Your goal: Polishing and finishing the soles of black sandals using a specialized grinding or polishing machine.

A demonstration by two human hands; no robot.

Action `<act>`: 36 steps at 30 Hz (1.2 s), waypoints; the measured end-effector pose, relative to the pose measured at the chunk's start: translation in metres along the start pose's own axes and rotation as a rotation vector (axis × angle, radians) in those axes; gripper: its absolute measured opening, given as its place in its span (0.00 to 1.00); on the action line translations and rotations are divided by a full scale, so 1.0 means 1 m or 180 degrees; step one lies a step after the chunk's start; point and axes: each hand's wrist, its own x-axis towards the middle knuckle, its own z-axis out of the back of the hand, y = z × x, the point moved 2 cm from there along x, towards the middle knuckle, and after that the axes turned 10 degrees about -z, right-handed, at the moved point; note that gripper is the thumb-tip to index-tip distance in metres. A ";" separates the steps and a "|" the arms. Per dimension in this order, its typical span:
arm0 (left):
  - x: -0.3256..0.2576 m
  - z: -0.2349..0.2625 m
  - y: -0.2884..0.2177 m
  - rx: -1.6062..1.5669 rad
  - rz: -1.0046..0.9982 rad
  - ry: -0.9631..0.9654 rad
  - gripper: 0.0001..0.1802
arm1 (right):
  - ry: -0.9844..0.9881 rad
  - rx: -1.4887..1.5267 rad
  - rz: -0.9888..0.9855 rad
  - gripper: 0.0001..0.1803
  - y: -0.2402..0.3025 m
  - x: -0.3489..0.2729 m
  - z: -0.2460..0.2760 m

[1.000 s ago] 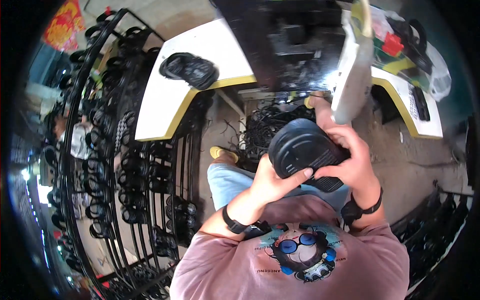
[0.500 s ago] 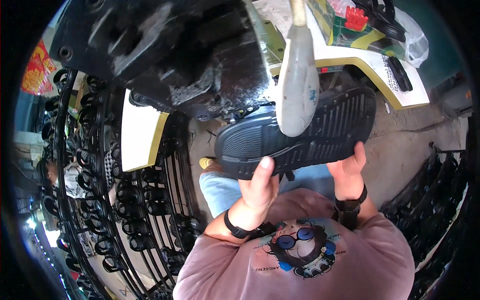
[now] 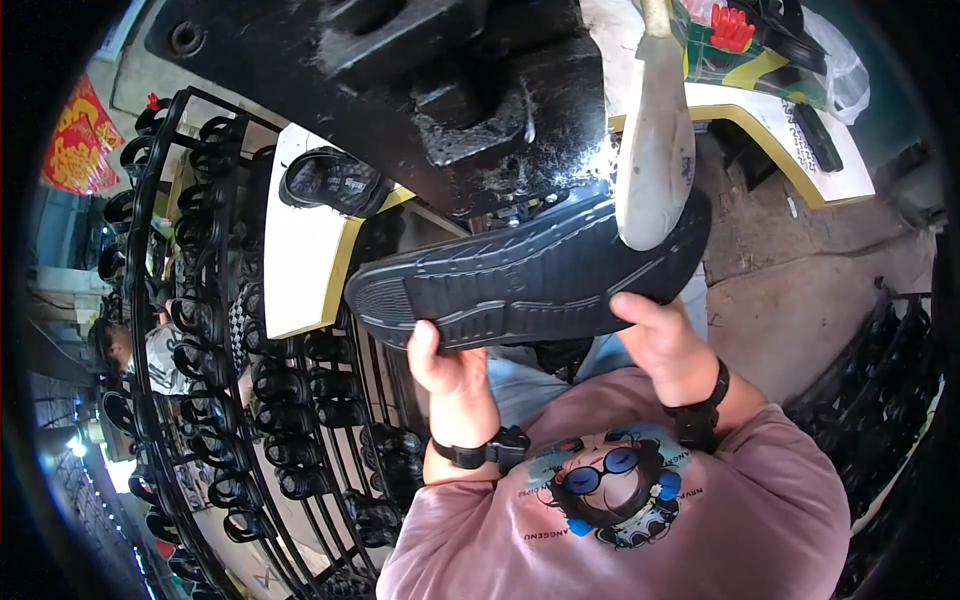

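Between my two hands is a black sandal [image 3: 520,270], tilted with its ridged sole toward me. Its upper is mostly hidden beneath. My left hand [image 3: 455,375] grips the near edge towards the left end, thumb on the sole and fingers underneath. My right hand [image 3: 665,340] holds the near edge towards the right end in the same way. The sandal's far edge lies under the head of a black machine [image 3: 470,130], close to a bright light. A grey-white paddle-shaped lever [image 3: 655,150] hangs in front of the sole's right part.
Left of the machine, another black sandal [image 3: 335,182] lies on a white, yellow-edged table [image 3: 300,270]. A tall rack [image 3: 150,330] of sandals stands at the left, with a person [image 3: 165,355] behind it. More black footwear [image 3: 870,370] hangs at the right. A green crate [image 3: 705,60] sits at the back.
Both hands have moved the sandal to the left and turned it, so its left end reaches farther out. The view has shifted, showing the sandal on the table more fully.
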 end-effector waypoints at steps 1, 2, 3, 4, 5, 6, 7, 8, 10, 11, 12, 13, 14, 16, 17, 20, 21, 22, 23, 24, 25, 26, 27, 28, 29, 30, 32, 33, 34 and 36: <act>0.006 0.006 -0.007 0.0195 -0.0039 -0.0023 0.36 | -0.0009 0.0180 -0.0074 0.29 -0.008 0.001 -0.008; 0.013 0.008 -0.015 0.0198 -0.0095 0.0140 0.34 | -0.0023 0.0357 -0.0146 0.28 -0.015 0.002 -0.015; 0.020 0.010 -0.024 0.0148 -0.0165 0.0135 0.37 | 0.0020 0.0419 -0.0239 0.28 -0.022 0.003 -0.022; 0.028 0.009 -0.034 0.0120 -0.0213 0.0128 0.40 | 0.0074 0.0439 -0.0343 0.28 -0.028 0.005 -0.030; 0.036 0.005 -0.044 0.0249 -0.0309 0.0242 0.42 | 0.0120 0.0498 -0.0511 0.27 -0.034 0.007 -0.036; 0.045 -0.002 -0.056 0.0397 -0.0388 0.0363 0.45 | 0.0247 0.0564 -0.0504 0.26 -0.037 0.008 -0.041; 0.052 -0.009 -0.070 0.1194 -0.0539 -0.0007 0.47 | 0.0230 0.0455 -0.0542 0.26 -0.040 0.010 -0.045; 0.056 -0.019 -0.080 0.2080 -0.1101 -0.0231 0.46 | 0.0341 0.0416 -0.0485 0.26 -0.041 0.012 -0.049; 0.067 -0.047 -0.094 0.4176 -0.2068 0.0476 0.44 | 0.0261 0.0178 -0.0604 0.26 -0.045 0.017 -0.053; 0.069 -0.060 -0.092 0.4489 -0.2245 0.1445 0.43 | 0.0301 -0.0017 -0.0669 0.27 -0.046 0.020 -0.055; 0.069 -0.070 -0.086 0.4871 -0.2407 0.2561 0.37 | 0.0294 -0.0033 -0.0672 0.27 -0.048 0.022 -0.055; 0.069 -0.071 -0.076 0.4757 -0.1620 0.3107 0.33 | 0.0303 -0.0160 -0.0623 0.26 -0.049 0.024 -0.056; 0.069 -0.068 -0.067 0.4726 -0.0729 0.3302 0.30 | 0.0405 -0.0282 -0.0557 0.27 -0.050 0.026 -0.056; 0.064 -0.060 -0.055 0.4263 -0.0498 0.2826 0.28 | 0.0300 -0.0694 -0.0204 0.28 -0.049 0.027 -0.053; 0.059 -0.055 -0.049 0.3969 -0.0548 0.2660 0.28 | 0.0236 -0.1015 0.0227 0.29 -0.045 0.027 -0.051; 0.032 -0.037 -0.031 0.3416 -0.0405 0.1827 0.28 | -0.0403 -0.1555 0.0852 0.31 -0.029 0.023 -0.042; 0.020 -0.033 -0.024 0.3149 -0.0267 0.1530 0.28 | -0.0315 -0.1759 0.0568 0.31 -0.020 0.022 -0.038; 0.008 -0.029 -0.015 0.2849 -0.0116 0.1192 0.30 | -0.0472 -0.1903 0.0607 0.30 -0.012 0.020 -0.036; -0.004 -0.028 -0.007 0.2767 -0.0035 0.1122 0.32 | -0.0393 -0.2228 0.0652 0.29 -0.001 0.018 -0.035; -0.012 -0.027 0.001 0.2644 0.0041 0.1021 0.34 | -0.0437 -0.2517 0.0564 0.28 0.010 0.018 -0.035; -0.017 -0.027 0.008 0.2496 0.0097 0.1002 0.34 | -0.0443 -0.2621 0.0811 0.22 0.021 0.019 -0.037; -0.019 -0.028 0.014 0.2271 0.0182 0.1013 0.35 | -0.0446 -0.2612 0.1008 0.20 0.031 0.021 -0.041; -0.017 -0.031 0.017 0.2279 0.0121 0.1264 0.32 | -0.0387 -0.2917 0.1307 0.21 0.041 0.024 -0.047; -0.013 -0.034 0.019 0.2389 -0.0033 0.1390 0.29 | -0.0387 -0.3227 0.1638 0.21 0.051 0.027 -0.054; -0.005 -0.036 0.020 0.2656 0.0074 0.1485 0.28 | -0.0462 -0.3718 0.1798 0.23 0.061 0.031 -0.059; 0.003 -0.040 0.020 0.2806 0.0121 0.1746 0.28 | -0.0208 -0.3838 0.1566 0.24 0.067 0.033 -0.063; 0.011 -0.049 0.020 0.2016 0.0703 0.1921 0.28 | -0.0286 -0.3812 0.0576 0.26 0.074 0.041 -0.066; 0.012 -0.054 0.019 0.2024 0.0647 0.2072 0.28 | -0.0382 -0.3989 0.0584 0.27 0.078 0.041 -0.067; 0.013 -0.058 0.019 0.2109 0.0620 0.2037 0.29 | -0.0321 -0.4200 0.0855 0.28 0.080 0.043 -0.070; 0.005 -0.062 0.019 0.2207 0.0526 0.1813 0.29 | -0.0680 -0.4546 0.1193 0.28 0.078 0.040 -0.071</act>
